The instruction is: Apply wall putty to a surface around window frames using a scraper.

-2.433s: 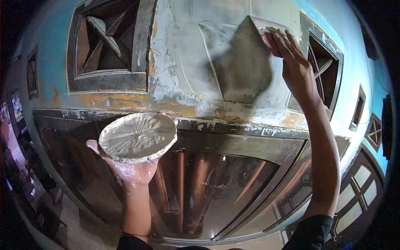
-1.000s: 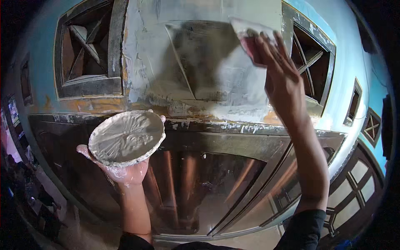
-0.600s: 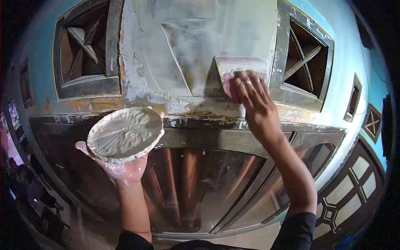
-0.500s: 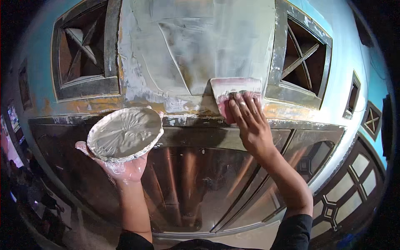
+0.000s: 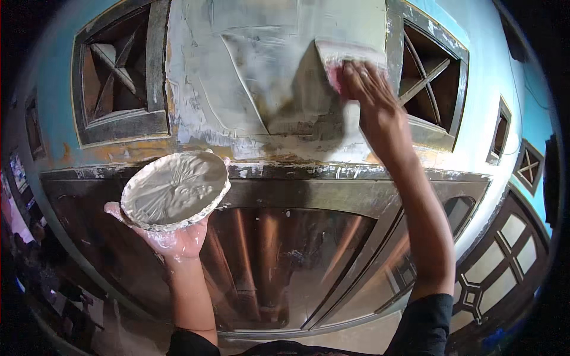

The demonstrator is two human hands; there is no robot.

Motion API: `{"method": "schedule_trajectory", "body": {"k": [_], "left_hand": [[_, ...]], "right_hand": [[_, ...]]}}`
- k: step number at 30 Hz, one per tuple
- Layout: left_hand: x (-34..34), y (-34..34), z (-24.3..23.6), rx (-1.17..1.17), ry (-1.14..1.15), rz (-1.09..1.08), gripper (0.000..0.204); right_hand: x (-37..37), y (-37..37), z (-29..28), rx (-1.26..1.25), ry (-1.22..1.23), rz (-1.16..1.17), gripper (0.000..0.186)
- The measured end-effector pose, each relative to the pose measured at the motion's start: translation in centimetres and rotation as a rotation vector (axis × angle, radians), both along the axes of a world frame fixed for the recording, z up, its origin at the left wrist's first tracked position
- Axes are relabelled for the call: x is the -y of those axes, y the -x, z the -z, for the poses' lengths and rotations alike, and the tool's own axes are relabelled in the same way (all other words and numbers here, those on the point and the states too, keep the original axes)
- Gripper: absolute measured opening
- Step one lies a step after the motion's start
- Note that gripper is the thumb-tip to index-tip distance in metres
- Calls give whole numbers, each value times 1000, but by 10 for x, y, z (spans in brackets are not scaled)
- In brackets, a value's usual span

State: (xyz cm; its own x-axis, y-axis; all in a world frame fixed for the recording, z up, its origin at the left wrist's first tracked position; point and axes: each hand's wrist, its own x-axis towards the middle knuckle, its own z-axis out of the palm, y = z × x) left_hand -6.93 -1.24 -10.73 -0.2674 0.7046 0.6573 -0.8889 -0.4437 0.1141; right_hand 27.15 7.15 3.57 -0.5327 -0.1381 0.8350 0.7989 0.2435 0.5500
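Observation:
My left hand point(image 5: 172, 237) holds a round shallow pan point(image 5: 175, 190) coated in pale grey putty, palm up beneath it, in front of the dark door frame. My right hand point(image 5: 371, 104) is raised and presses a flat scraper point(image 5: 341, 59), pink with a putty-covered blade, against the wet grey putty patch point(image 5: 267, 77) on the wall. The scraper sits at the patch's upper right, next to a framed vent opening. My fingers cover most of the blade's handle.
Two dark framed vent openings flank the patch, one on the left point(image 5: 119, 83) and one on the right point(image 5: 430, 83). Below runs a dark wooden door frame point(image 5: 297, 190) with brown panels. The wall point(image 5: 493, 65) beyond is blue.
My right hand dragged the scraper down to the patch's lower edge, then lifted it back up to the upper right of the patch. The pan stayed nearly still.

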Motion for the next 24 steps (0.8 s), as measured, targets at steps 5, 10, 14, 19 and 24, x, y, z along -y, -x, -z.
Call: {"method": "schedule_trajectory", "body": {"k": [5, 10, 14, 19, 24], "left_hand": [[-8, 13, 12, -49, -110, 109, 119], [-4, 9, 9, -23, -31, 63, 121], [-8, 6, 5, -61, -58, 55, 122], [-8, 2, 5, -6, -51, 28, 121], [-13, 13, 14, -12, -38, -6, 120]], "right_hand": [[25, 6, 109, -8, 250, 16, 62], [54, 7, 122, 2, 296, -17, 62], [53, 10, 42, -39, -2, -38, 64], [29, 12, -19, -89, -103, -54, 62], [0, 11, 65, -68, 161, -8, 65]]}}
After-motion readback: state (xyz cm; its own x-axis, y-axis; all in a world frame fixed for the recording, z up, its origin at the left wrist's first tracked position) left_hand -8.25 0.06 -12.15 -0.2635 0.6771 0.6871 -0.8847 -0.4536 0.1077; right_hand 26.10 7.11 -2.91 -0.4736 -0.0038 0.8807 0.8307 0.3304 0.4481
